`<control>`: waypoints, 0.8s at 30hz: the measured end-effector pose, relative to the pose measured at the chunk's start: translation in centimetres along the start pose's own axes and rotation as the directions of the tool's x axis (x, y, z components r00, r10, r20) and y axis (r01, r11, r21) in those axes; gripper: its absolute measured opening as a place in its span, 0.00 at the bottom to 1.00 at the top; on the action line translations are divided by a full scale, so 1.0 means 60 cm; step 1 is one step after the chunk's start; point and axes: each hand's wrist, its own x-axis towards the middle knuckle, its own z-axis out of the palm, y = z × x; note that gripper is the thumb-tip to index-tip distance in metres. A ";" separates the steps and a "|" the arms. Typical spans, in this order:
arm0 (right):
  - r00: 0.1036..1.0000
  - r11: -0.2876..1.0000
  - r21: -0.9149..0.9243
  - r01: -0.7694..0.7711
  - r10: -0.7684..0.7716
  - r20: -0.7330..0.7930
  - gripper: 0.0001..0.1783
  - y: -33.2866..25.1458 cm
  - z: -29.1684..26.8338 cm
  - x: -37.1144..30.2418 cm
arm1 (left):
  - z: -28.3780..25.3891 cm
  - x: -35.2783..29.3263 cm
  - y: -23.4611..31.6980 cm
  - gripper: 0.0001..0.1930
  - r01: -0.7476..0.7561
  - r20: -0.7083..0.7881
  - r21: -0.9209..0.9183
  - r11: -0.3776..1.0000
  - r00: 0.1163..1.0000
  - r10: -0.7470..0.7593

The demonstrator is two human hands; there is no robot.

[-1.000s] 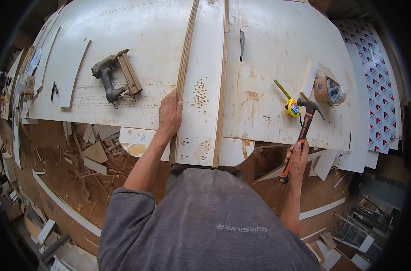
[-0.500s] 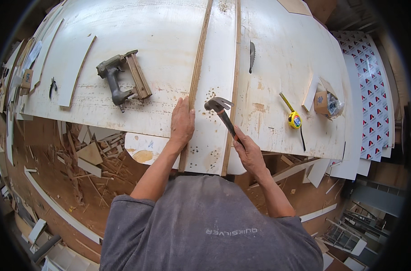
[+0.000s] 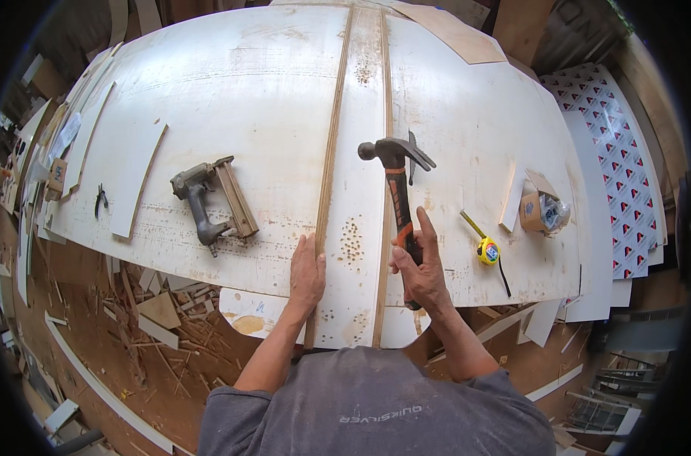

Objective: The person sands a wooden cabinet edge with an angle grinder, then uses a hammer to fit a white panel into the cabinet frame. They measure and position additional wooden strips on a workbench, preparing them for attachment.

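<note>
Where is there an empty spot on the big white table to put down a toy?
Bare board lies above the nail gun, left of the long strip, and between the hammer and the small box. It is crowded around the tape measure and both hands.

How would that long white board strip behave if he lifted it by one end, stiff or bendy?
The long white strip would probably sag somewhat: it looks thin for its length. Its layered brown edges suggest plywood, so likely springy rather than floppy. With the left hand pressing it flat and the right hand holding the hammer, it seems light enough to shift if pushed.
</note>
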 end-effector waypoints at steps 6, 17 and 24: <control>0.977 0.977 0.025 -0.212 0.212 -0.012 0.34 0.080 0.013 0.121 | -0.009 0.004 0.003 0.27 0.024 0.020 -0.009 1.000 1.000 -0.024; 0.989 0.703 -0.696 -0.149 0.090 -0.121 0.33 0.160 -0.061 0.565 | -0.003 0.013 0.020 0.28 -0.010 0.023 -0.036 0.999 1.000 0.011; 0.979 0.594 -0.780 -0.198 0.090 -0.181 0.34 0.182 0.009 0.563 | -0.013 0.004 0.003 0.27 -0.053 -0.041 -0.009 0.999 0.998 0.052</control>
